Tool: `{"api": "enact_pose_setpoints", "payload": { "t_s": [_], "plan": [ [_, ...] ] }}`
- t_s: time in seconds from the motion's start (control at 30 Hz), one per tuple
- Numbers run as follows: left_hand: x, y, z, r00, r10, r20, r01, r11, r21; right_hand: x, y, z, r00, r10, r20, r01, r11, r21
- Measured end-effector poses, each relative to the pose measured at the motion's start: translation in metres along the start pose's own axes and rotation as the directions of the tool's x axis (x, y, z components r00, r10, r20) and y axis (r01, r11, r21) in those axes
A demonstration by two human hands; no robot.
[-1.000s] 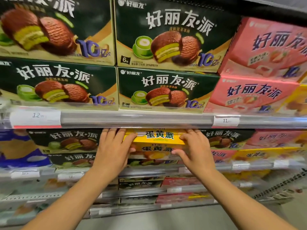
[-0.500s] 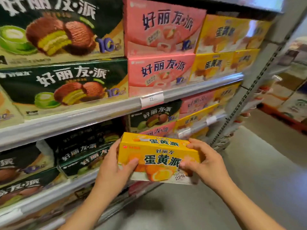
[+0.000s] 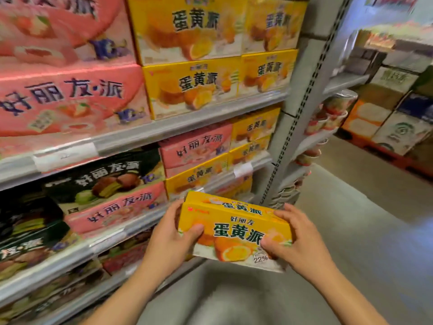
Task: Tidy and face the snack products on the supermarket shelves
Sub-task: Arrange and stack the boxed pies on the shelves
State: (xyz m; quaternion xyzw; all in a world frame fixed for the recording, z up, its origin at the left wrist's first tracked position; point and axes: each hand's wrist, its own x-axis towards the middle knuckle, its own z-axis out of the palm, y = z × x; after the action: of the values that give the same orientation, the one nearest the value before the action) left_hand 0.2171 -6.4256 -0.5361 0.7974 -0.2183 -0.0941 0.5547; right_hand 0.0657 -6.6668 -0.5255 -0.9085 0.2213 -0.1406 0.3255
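A supermarket aisle: metal shelves point(image 3: 192, 119) of snack boxes point(image 3: 194, 86) with price tags point(image 3: 65, 156)

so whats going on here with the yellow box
A person is holding a yellow box of egg-yolk pies in front of the shelves, the left hand gripping one end and the right hand the other. It is off the shelf, printed face toward the camera. Matching yellow boxes sit stacked on the shelf above, beside pink boxes.

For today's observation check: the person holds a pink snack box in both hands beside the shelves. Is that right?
Not quite. In the head view the box is yellow, not pink; the left hand and the right hand do grip it beside the shelves.
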Motion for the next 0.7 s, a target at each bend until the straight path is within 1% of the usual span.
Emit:
{"api": "enact_pose_setpoints", "payload": {
  "t_s": [0.1, 0.2, 0.27, 0.33, 0.47, 0.57, 0.7],
  "plan": [
    [0.017, 0.014, 0.034, 1.000, 0.030, 0.010, -0.030, 0.999, 0.039, 0.027, 0.022, -0.033, 0.995, -0.048, 0.083, 0.059, 0.990, -0.131],
    [0.032, 0.021, 0.056, 1.000, -0.008, 0.026, 0.006, 0.998, 0.064, 0.059, 0.030, -0.048, 0.967, -0.074, 0.243, 0.135, 0.960, -0.246],
    [0.041, 0.021, 0.064, 0.999, -0.033, 0.019, 0.032, 0.998, 0.055, 0.079, 0.032, -0.048, 0.943, -0.076, 0.323, 0.164, 0.953, -0.255],
    [0.051, 0.021, 0.069, 0.998, -0.058, 0.016, 0.057, 0.997, 0.044, 0.097, 0.035, -0.046, 0.926, -0.080, 0.370, 0.179, 0.954, -0.241],
    [0.075, 0.014, 0.076, 0.996, -0.090, -0.001, 0.090, 0.996, 0.022, 0.138, 0.043, -0.037, 0.899, -0.102, 0.426, 0.221, 0.945, -0.241],
    [0.097, 0.007, 0.082, 0.993, -0.118, -0.015, 0.118, 0.993, -0.013, 0.168, 0.050, -0.030, 0.895, -0.096, 0.435, 0.213, 0.950, -0.228],
    [0.126, 0.002, 0.088, 0.989, -0.147, 0.021, 0.147, 0.989, 0.028, 0.204, 0.057, -0.027, 0.886, -0.066, 0.460, 0.200, 0.948, -0.247]
  ]
}}
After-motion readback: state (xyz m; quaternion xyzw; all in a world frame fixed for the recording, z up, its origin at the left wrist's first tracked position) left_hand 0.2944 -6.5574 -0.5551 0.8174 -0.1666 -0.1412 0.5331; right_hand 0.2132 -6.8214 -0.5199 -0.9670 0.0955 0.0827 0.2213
